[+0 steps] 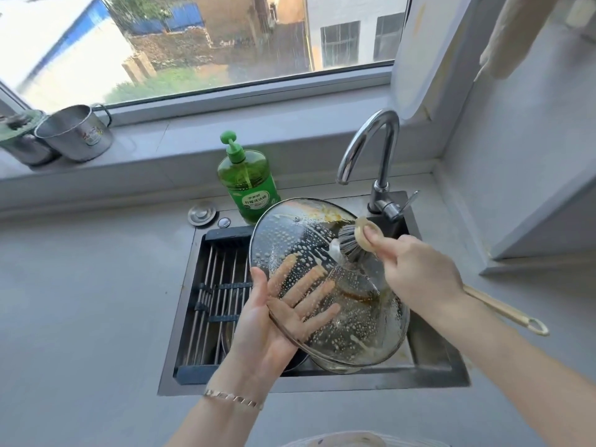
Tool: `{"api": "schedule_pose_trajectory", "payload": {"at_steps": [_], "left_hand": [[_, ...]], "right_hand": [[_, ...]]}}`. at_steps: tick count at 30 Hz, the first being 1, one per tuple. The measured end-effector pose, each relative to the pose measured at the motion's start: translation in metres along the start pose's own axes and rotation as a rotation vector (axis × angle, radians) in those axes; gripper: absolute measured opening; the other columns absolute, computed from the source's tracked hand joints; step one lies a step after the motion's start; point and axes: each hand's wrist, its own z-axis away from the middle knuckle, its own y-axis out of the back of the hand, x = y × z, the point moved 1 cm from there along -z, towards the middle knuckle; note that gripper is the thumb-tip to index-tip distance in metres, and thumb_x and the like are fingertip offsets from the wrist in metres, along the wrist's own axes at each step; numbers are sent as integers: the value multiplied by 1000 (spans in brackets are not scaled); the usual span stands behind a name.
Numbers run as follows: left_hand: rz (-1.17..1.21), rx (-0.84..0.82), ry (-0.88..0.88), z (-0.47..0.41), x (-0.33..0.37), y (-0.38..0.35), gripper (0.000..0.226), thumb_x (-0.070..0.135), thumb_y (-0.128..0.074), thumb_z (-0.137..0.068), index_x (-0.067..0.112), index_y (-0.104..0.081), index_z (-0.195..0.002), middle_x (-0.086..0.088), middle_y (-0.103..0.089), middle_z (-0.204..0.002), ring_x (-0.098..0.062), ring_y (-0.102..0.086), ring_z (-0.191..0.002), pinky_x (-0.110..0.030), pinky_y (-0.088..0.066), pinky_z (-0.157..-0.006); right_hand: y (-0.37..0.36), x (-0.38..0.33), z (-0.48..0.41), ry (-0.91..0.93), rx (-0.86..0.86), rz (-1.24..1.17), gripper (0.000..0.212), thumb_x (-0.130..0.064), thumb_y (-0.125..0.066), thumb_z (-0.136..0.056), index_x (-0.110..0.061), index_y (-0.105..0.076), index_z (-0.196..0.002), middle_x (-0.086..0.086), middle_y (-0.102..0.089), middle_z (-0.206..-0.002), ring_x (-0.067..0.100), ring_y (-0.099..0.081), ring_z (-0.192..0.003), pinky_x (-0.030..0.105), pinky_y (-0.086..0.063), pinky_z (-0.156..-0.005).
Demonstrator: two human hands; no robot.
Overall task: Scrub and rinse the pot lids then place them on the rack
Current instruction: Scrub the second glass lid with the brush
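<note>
- Grey countertop [80,301] runs round a dark inset sink [322,387], seen from above.
- Nearest: left wrist with a silver bracelet [232,400], forearm coming up from the bottom edge.
- Left hand [267,321] over the sink's middle, palm up, fingers straight and spread behind the glass, thumb lying along the rim; it props the lid from underneath.
- Glass lid [354,317] held tilted above the sink, low edge toward the viewer, covered in suds and droplets, brownish residue near the top rim and the centre.
- Right arm comes in from the lower right; right hand [416,272] curled round the brush neck, thumb pressed on the back of the wooden head.
- Brush [351,243]: dark bristles touching the lid's upper right part; long wooden handle sticks out behind the wrist over the right counter, loop at its end.
- Rack [216,285] of metal rods lies across the sink's left part; nothing on it; lid and left hand hide its right edge.
- Metal pot partly visible in the basin under the left hand, mostly blocked.
- Round metal stopper [201,214] on the counter behind the sink's left corner.
- Green soap bottle [246,182] with pump, upright just behind the lid.
- Chrome faucet [377,146] at the back right, no water seen running.
- White board [429,53] leans in the right corner.
- Windowsill far left: steel mug [75,133], beside a green-lidded pot [19,140].
- Window [193,43] behind, buildings outside.
</note>
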Motion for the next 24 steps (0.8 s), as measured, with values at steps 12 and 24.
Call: {"api": "schedule_pose_trajectory", "payload": {"at_steps": [12,24], "left_hand": [[-38,1,7,1,9,10,60,54,-40,-83,14,-55,-125,-25,-64,-117,-43,-61,-106,-67,-45,-82],[87,64,22,-3,6,6,60,54,-38,-89,11,-52,-127,-28,-61,-119,-48,-57,-110,-73,-40,-78]], "right_hand": [[5,-10,7,159,-185,12,46,-28,-32,-99,-56,-29,-135,-9,-47,-80,18,-52,-78,27,-37,-57],[1,-6,27,37,-141,72,46,-29,-35,-99,-54,-28,-137,-6,-35,-72,20,-47,-72,28,-35,-60]]}}
